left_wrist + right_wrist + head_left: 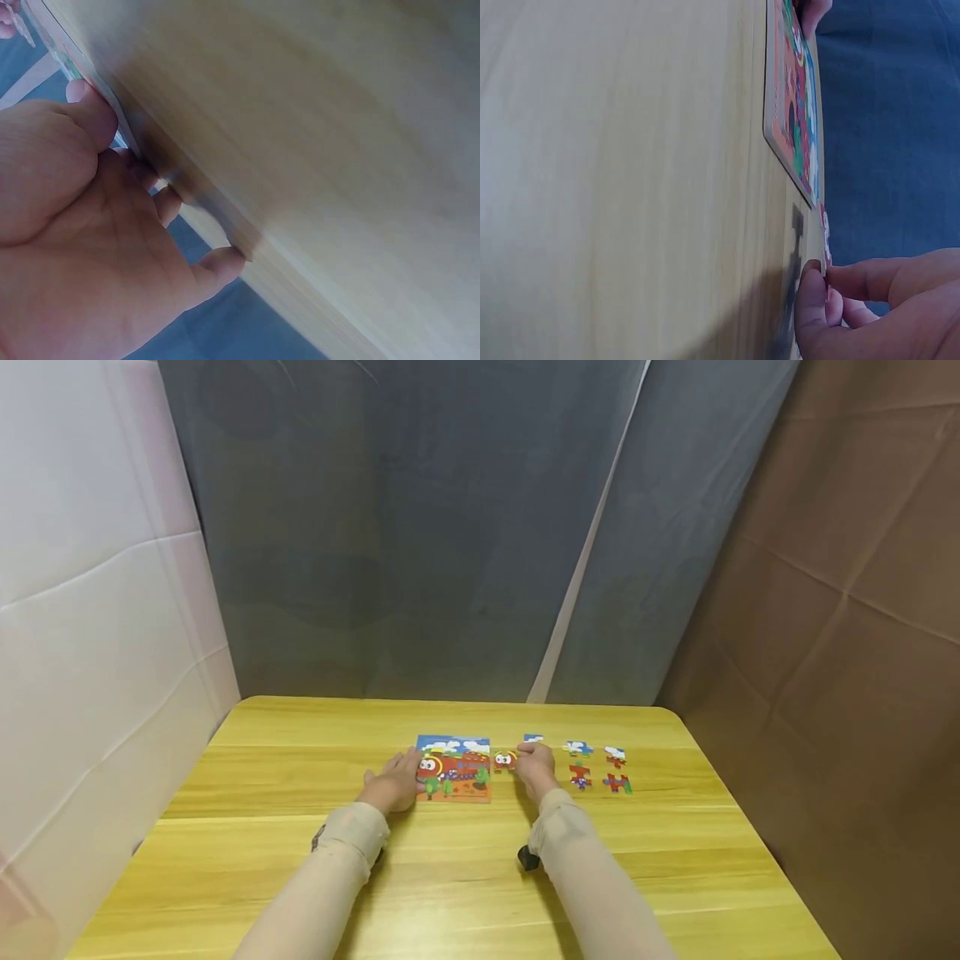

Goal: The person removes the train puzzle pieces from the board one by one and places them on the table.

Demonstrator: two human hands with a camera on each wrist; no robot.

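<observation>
Dark grey cloth hangs beyond both hands, with pale cloth off past the left hand and brown cloth off past the right. Beneath the hands spreads a yellowish wood-grain table. Between them lies a picture board showing a red train with big eyes. The left hand is spread at the board's left edge, thumb touching it. Opposite, the right hand pinches a red puzzle piece with eyes between thumb and fingers, just above the table and near the board's right edge. One blue-and-white piece lies just beyond the right hand; four loose pieces lie to its right.
</observation>
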